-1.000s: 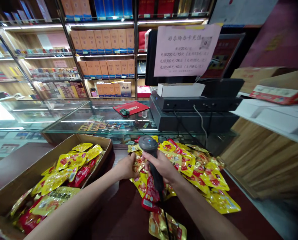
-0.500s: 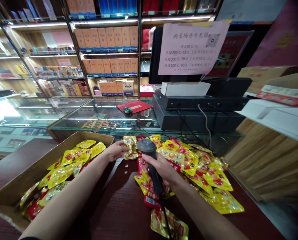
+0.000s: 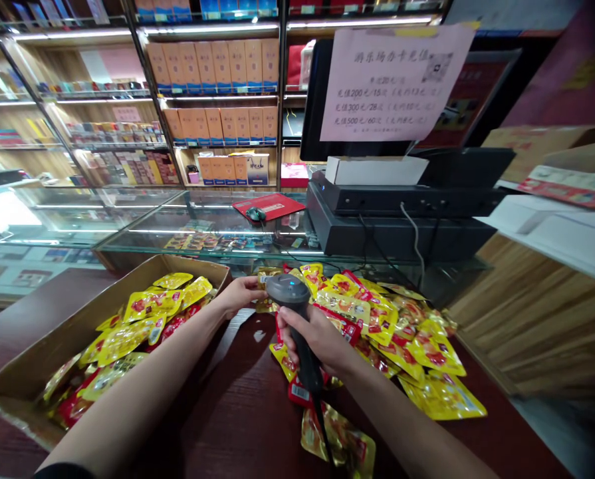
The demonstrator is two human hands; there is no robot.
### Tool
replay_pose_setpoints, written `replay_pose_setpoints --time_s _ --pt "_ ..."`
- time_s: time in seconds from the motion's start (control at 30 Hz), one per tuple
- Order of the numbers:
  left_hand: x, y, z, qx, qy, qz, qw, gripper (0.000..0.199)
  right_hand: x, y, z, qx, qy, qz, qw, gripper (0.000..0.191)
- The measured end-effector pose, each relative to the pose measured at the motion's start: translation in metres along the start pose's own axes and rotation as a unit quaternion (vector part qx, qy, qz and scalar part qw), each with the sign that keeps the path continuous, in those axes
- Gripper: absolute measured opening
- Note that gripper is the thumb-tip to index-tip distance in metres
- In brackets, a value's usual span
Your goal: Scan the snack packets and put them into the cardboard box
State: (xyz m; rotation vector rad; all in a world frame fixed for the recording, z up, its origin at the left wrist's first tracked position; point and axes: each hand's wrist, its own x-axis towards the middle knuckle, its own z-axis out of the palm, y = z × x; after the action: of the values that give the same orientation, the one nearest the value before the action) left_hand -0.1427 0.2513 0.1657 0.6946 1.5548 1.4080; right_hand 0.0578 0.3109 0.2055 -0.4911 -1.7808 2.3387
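My right hand (image 3: 317,336) is wrapped round the handle of a black corded scanner (image 3: 297,332). The scanner's head is right beside a gold packet (image 3: 266,305), which my left hand (image 3: 240,296) pinches by its left side; the scanner partly hides this packet. A cardboard box (image 3: 8,372) of yellow and red snack packets (image 3: 152,306) lies to the left, under my left forearm. On the right is a loose pile of yellow, red and gold packets (image 3: 387,319), partly behind my right hand. Another gold packet (image 3: 337,439) lies near the front edge.
Behind is a glass counter (image 3: 152,229) with a red mat (image 3: 272,207) and a mouse (image 3: 255,214). Black register equipment (image 3: 357,226) and a monitor with a paper sign (image 3: 397,86) stand at the back right. Small white scraps (image 3: 260,336) lie on the dark table (image 3: 227,399).
The scanner has moved slightly left, closer to the gold packet, and now covers part of it. My left hand has moved a little right and up. The camera view has shifted slightly.
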Motion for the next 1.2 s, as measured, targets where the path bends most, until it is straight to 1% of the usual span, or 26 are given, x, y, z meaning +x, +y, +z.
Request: replay_pose_setpoints --time_s 0.13,0.43,0.67,0.8,0.93,1.03,1.13,1.2 --pt "0.001 -0.005 0.001 0.0 -0.023 0.004 1.0 0.054 0.0 -0.001 0.001 -0.007 0.003 0.002 1.0 0.033" --pt "0.0 -0.006 0.004 0.008 -0.023 0.026 0.999 0.051 0.0 -0.001 0.003 -0.016 0.004 0.007 1.0 0.033" --pt "-0.001 -0.005 0.005 0.005 -0.026 0.022 0.999 0.05 0.0 -0.002 0.004 -0.016 0.008 0.01 1.0 0.035" --pt "-0.005 0.002 0.008 0.028 -0.023 0.024 0.999 0.044 0.001 0.0 0.003 -0.02 0.008 0.008 1.0 0.033" --pt "-0.007 0.005 0.01 0.045 -0.041 0.03 0.998 0.037 0.002 0.0 0.002 -0.016 0.005 0.004 1.0 0.033" --pt "-0.004 0.001 0.007 0.027 -0.043 0.027 0.998 0.04 0.001 -0.001 0.002 -0.016 0.007 0.007 1.0 0.035" --pt "0.001 -0.006 0.003 0.017 -0.027 0.03 0.999 0.046 0.0 -0.002 0.002 -0.01 0.003 0.004 1.0 0.036" --pt "0.003 -0.007 0.001 0.009 -0.02 0.03 0.999 0.048 -0.001 -0.003 0.001 -0.007 -0.001 0.0 1.0 0.036"
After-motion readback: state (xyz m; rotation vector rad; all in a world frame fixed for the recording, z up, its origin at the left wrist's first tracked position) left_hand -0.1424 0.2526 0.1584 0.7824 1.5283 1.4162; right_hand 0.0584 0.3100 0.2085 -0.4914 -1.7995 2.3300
